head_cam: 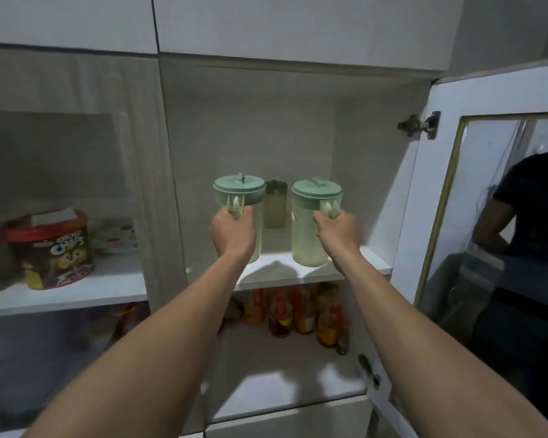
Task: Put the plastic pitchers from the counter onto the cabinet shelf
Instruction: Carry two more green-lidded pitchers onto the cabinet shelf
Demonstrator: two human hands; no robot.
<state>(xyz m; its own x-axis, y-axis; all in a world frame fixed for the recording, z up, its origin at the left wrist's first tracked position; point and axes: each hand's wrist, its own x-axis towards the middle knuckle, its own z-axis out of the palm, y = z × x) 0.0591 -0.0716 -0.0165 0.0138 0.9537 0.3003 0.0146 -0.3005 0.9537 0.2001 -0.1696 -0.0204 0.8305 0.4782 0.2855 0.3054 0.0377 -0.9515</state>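
We have both pitchers up at the cabinet shelf (370,263), seemingly resting on it; letting go is what remains. The left hand (233,233) is wrapped around the left pitcher (239,192) handle, the right hand (337,230) around the right pitcher (307,235) handle. A tub (49,249) reads roughly "Choco Chips", blurred.

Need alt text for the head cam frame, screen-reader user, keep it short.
A person's left hand and right hand each grip the handle of a green-lidded pitcher, left pitcher and right pitcher, at the front of an open cabinet's shelf. A third pitcher stands behind them; bottles fill the shelf below.
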